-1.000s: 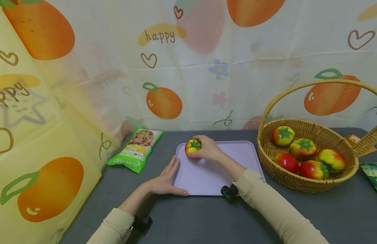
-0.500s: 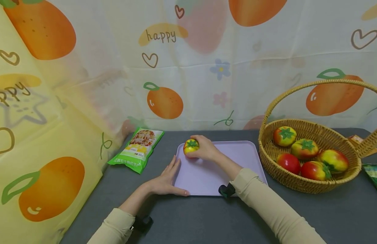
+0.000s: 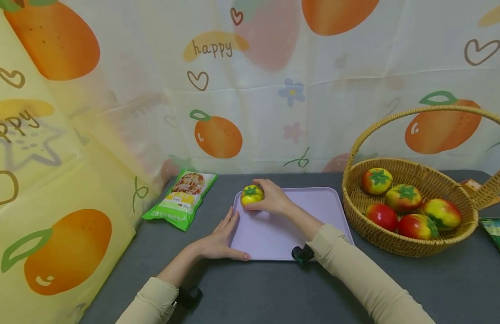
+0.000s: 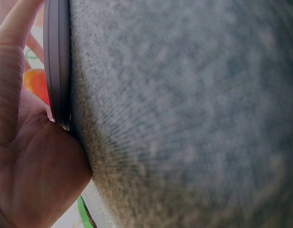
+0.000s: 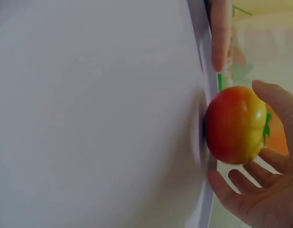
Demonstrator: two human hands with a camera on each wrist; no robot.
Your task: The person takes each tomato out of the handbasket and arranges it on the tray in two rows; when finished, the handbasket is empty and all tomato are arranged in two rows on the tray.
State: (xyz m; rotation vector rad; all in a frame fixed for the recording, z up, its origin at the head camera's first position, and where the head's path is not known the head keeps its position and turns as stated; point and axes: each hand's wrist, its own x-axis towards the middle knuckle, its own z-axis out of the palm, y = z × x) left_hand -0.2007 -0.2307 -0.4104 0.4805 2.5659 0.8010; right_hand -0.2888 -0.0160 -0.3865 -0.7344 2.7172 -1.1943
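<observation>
A red and yellow tomato (image 3: pixel 251 194) with a green leafy top sits at the far left corner of the lilac tray (image 3: pixel 294 220). My right hand (image 3: pixel 272 198) holds it from the right, thumb and fingers around its side. In the right wrist view the tomato (image 5: pixel 234 126) is right by the tray's rim, between the thumb and the loosely bent fingers. Along the tray's left edge lies my left hand (image 3: pixel 218 239), fingers extended and thumb at the near left corner. The left wrist view shows the palm (image 4: pixel 42 171) against the outer side of the tray (image 4: pixel 57 61).
To the right stands a wicker basket (image 3: pixel 399 245) with a tall handle and several tomatoes inside. A green and white food packet (image 3: pixel 182 198) lies at the left on the dark table (image 3: pixel 254 292). Another packet (image 3: pixel 497 234) and an orange-brown item (image 3: pixel 493 200) are partly visible beyond the basket.
The tomato has shifted slightly left toward the tray's corner with my right hand, and more of its yellow side shows. My left hand stays at the tray's edge.
</observation>
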